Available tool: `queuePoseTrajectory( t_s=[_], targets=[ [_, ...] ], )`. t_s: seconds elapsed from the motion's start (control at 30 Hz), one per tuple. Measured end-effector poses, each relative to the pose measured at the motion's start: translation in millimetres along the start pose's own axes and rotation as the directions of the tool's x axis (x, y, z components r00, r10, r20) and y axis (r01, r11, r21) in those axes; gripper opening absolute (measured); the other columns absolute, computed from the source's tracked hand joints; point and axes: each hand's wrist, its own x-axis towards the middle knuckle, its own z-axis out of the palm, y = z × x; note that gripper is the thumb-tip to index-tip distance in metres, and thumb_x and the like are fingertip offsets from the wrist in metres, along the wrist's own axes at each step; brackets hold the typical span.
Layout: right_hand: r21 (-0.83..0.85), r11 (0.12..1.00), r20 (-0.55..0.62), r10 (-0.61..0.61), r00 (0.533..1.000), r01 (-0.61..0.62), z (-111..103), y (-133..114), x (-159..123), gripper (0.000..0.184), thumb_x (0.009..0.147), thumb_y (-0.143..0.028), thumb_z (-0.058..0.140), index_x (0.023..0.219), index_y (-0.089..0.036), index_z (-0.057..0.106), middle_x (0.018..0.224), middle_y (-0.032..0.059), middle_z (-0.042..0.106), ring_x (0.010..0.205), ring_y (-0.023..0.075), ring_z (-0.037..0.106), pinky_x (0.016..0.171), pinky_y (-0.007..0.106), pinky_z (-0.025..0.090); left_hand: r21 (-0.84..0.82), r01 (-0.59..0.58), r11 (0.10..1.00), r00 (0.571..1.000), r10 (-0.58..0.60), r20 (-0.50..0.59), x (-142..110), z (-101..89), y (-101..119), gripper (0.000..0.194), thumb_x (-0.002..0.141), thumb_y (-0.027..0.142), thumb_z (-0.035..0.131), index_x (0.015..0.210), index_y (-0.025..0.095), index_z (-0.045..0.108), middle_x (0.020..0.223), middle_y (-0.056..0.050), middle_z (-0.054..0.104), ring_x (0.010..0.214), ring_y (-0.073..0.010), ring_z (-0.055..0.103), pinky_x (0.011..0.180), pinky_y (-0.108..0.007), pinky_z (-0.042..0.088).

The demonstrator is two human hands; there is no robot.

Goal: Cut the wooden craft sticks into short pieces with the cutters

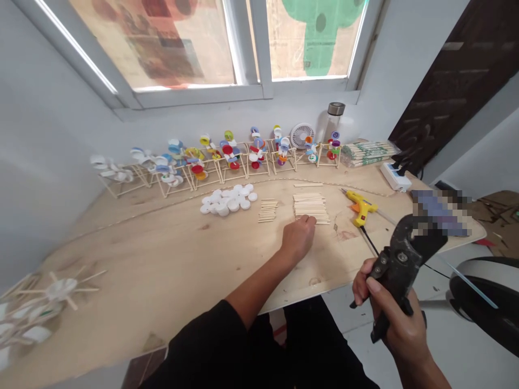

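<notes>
My left hand [299, 237] reaches to the near edge of a pile of thin wooden sticks [309, 204], its fingers pinched on a stick there. The fingertips partly cover that stick. Beside it on the left lies a smaller group of short-cut sticks [267, 210]. My right hand [399, 319] grips a black hand cutter [401, 265] by its handles, raised in front of the table's right edge with its head pointing up. A yellow hot glue gun [360, 207] lies between the stick pile and the cutter.
White bottle caps [229, 200] are clustered left of the sticks. Stick frames with coloured cap wheels [231, 156] line the back, near a small fan [302, 135] and bottle [334, 121]. A power strip [395, 177] sits right; stick-and-cap wheels [62, 290] lie front left.
</notes>
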Motion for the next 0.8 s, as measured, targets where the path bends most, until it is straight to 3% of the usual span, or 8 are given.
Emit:
queuePoseTrajectory(
  t_s=[0.17,0.37,0.8],
  targets=[
    [-0.017,1.0,0.001,0.005,1.0,-0.005,0,2,1,0.014,0.083,-0.03,0.054,0.091,-0.018,0.054,0.054,-0.0015,0.05,0.055,0.0156,0.051,0.05,0.028,0.039,0.129,-0.023,0.991,0.996,0.012,0.084,6,9.8,3,0.022,0.084,0.011,0.037,0.099,0.018,0.051,0.097,-0.009,0.057,0.084,-0.0203,0.058,0.064,-0.029,0.042],
    [-0.045,0.999,0.0,0.019,1.0,-0.019,-3,4,0,0.015,0.083,-0.031,0.054,0.09,-0.018,0.053,0.057,-0.0001,0.053,0.055,0.0149,0.051,0.05,0.027,0.04,0.198,-0.05,0.979,0.988,0.02,0.155,12,4.9,6,0.024,0.082,0.006,0.037,0.1,0.017,0.048,0.1,-0.01,0.055,0.085,-0.0216,0.058,0.063,-0.03,0.042],
    [-0.083,0.996,0.03,0.041,0.999,-0.039,-2,8,-6,0.016,0.083,-0.032,0.054,0.09,-0.018,0.052,0.058,-0.0007,0.052,0.054,0.0144,0.051,0.051,0.027,0.039,0.136,-0.066,0.988,0.975,0.035,0.219,19,-9.0,11,0.022,0.079,0.006,0.04,0.096,0.017,0.049,0.1,-0.01,0.056,0.09,-0.0239,0.057,0.07,-0.033,0.042]
  ],
)
